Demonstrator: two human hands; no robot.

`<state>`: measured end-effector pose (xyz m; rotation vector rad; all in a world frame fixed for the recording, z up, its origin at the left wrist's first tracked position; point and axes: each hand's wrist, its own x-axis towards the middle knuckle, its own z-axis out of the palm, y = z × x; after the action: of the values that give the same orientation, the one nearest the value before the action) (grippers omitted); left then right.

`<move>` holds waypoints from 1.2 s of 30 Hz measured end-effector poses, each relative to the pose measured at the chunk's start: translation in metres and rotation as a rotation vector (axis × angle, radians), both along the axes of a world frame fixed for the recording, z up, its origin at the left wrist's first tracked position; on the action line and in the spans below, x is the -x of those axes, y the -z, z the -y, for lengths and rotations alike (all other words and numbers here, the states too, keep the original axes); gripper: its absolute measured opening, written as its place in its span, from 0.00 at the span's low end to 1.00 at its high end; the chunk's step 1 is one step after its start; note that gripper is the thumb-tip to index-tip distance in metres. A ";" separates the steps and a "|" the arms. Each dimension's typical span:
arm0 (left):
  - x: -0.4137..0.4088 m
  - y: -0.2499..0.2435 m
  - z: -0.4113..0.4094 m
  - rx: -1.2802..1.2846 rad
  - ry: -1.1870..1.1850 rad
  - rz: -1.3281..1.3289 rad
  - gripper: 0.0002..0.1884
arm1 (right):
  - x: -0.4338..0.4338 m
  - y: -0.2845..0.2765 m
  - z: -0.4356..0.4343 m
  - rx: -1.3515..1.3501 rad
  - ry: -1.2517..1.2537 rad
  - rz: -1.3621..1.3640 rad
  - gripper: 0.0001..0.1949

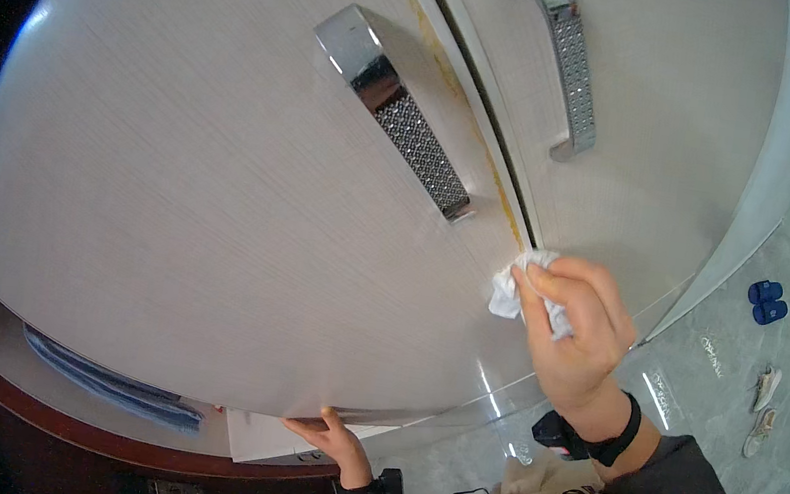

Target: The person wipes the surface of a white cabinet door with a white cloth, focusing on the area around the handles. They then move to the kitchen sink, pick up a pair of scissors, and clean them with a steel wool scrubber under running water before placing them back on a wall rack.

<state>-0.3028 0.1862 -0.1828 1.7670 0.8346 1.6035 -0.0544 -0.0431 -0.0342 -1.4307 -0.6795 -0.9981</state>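
Observation:
Pinched between the thumb and fingers of my right hand (576, 333) is a crumpled white tissue or cloth (507, 297). It presses against the edge of a pale wood-grain cabinet door (222, 185), at the lower end of a yellowish streak (495, 178). That streak runs along the door's edge, beside the dark gap to a second pale door (653, 132). My left hand (333, 441) grips the near edge of the first door, its thumb against the panel and some fingers partly hidden. A chrome handle with a studded grip (424, 149) stands out from this door.
The second door bears a matching handle (574, 75). Below the first door lie folded blue fabric (111, 378) and a white board or box (262, 437), above a dark red-brown wooden edge (110, 440). Blue slippers (767, 302) and pale shoes (764, 409) lie on the glossy grey floor (699, 403).

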 end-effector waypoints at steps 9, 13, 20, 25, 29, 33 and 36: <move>0.007 0.013 -0.005 0.024 -0.040 0.016 0.50 | -0.016 -0.035 -0.009 -0.074 0.081 0.204 0.11; 0.004 0.011 -0.006 -0.011 0.020 0.023 0.46 | -0.011 -0.018 -0.007 -0.052 0.118 0.163 0.11; 0.001 0.004 -0.001 -0.008 0.009 0.000 0.47 | -0.018 -0.041 -0.009 -0.070 0.132 0.250 0.10; -0.001 0.003 0.001 0.001 0.011 0.024 0.48 | -0.012 -0.024 -0.004 -0.015 0.105 0.176 0.10; 0.000 0.007 -0.001 0.032 0.039 0.040 0.49 | -0.011 -0.026 -0.001 0.013 0.149 0.170 0.12; 0.008 0.018 -0.010 0.009 -0.084 -0.036 0.49 | -0.017 -0.053 -0.009 -0.053 0.112 0.248 0.13; 0.003 0.006 -0.002 0.004 -0.051 -0.022 0.48 | -0.011 -0.036 -0.007 -0.029 0.113 0.191 0.13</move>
<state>-0.3060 0.1882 -0.1884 1.7762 0.8991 1.6167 -0.0431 -0.0360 0.0020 -1.3717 -0.7259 -1.2400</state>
